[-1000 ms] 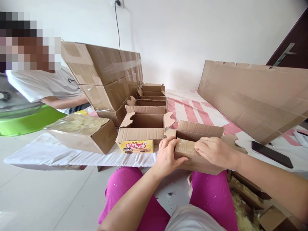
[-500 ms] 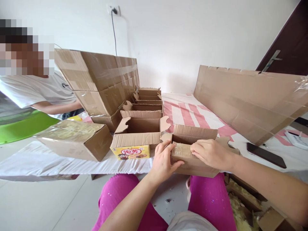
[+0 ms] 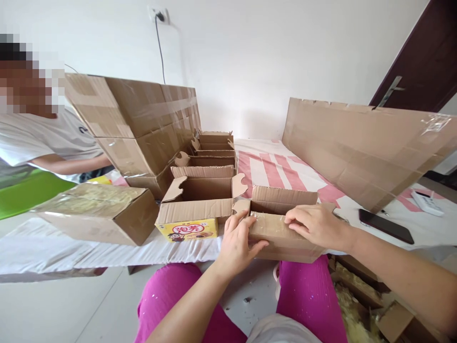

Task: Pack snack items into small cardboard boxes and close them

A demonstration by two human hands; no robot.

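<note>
An open-topped cardboard box (image 3: 274, 248) sits at the near edge of the table, right in front of me. My left hand (image 3: 237, 240) grips its left end, fingers over the top edge and thumb against the front side. On the folded-down front flap, my right hand (image 3: 314, 226) has its fingers curled over the edge; its fingertips are partly hidden. The back flap (image 3: 283, 194) stands raised behind the dark opening. Just left is another open box (image 3: 200, 209) with a yellow printed label (image 3: 189, 231).
More open boxes (image 3: 214, 162) line up toward the wall beside stacked taped cartons (image 3: 135, 109). A taped box (image 3: 132, 221) lies at left, near a co-worker in a white shirt (image 3: 53, 138). At right are a large carton (image 3: 357, 147) and a phone (image 3: 385, 226). Torn cardboard (image 3: 357, 286) lies below.
The view has shifted slightly, so the scene sits a little further left. Both hands stay on the same box, and my right hand's fingers have moved slightly along the front flap.
</note>
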